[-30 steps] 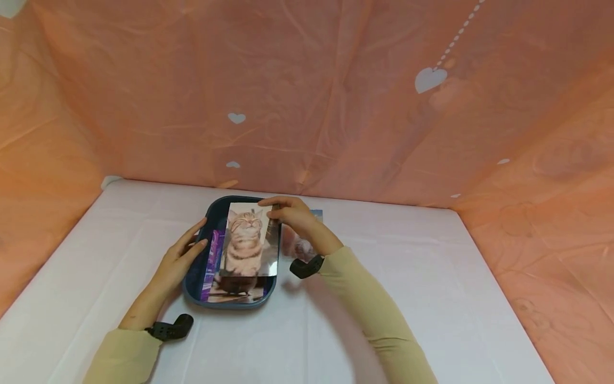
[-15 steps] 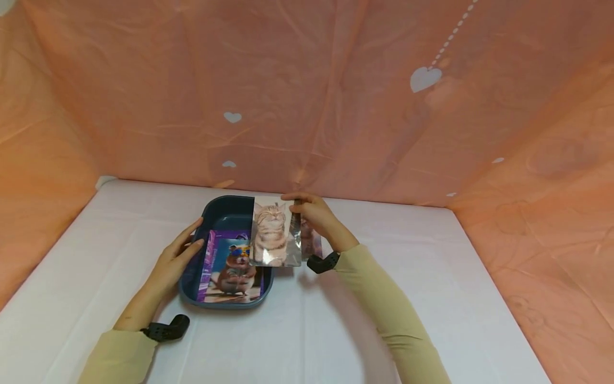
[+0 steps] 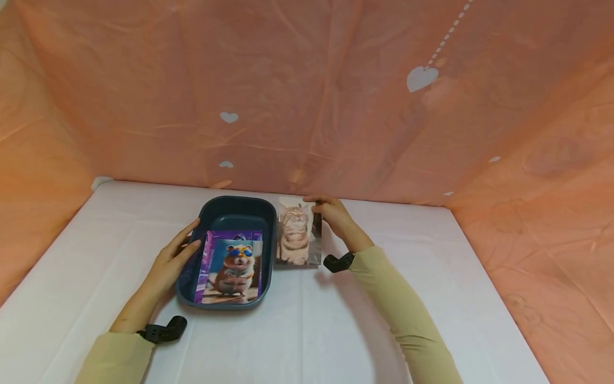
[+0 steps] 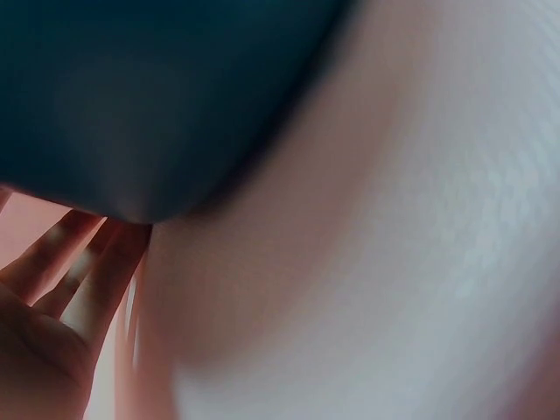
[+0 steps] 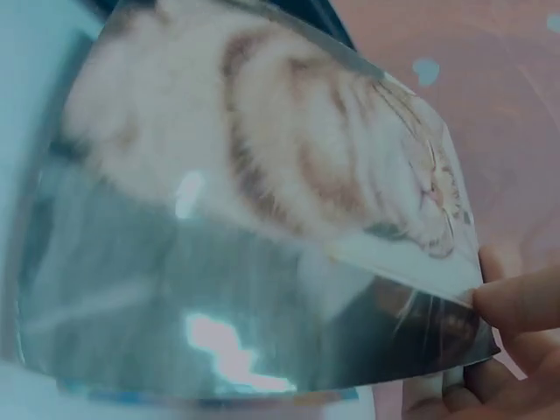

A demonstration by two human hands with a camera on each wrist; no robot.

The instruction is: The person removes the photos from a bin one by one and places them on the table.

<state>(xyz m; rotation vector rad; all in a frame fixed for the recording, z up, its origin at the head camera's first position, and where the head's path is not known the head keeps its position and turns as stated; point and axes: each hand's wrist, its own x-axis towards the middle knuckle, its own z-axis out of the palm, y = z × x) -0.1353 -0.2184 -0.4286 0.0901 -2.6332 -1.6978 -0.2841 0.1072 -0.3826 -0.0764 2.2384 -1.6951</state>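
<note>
My right hand point(image 3: 338, 217) pinches the upper right corner of a glossy photo card point(image 3: 293, 234) of a tabby cat, just right of the dark blue tray point(image 3: 236, 209). In the right wrist view the cat card point(image 5: 289, 149) bends slightly, its corner between thumb and fingers. My left hand point(image 3: 165, 264) touches the tray's left rim with extended fingers. The left wrist view shows those fingers point(image 4: 109, 271) against the tray's outer wall. Inside the tray lies a card of a hamster-like animal in sunglasses point(image 3: 235, 272), on top of a purple card point(image 3: 206, 266).
Beneath the cat card, a coloured edge of another card point(image 5: 289, 398) shows in the right wrist view. The white table point(image 3: 307, 330) meets an orange cloth backdrop point(image 3: 307, 106) with pale hearts behind the tray.
My right hand has carried the cat card rightward out from over the tray, uncovering the sunglasses card. The cat card now covers the card on the table. My left hand has stayed at the rim.
</note>
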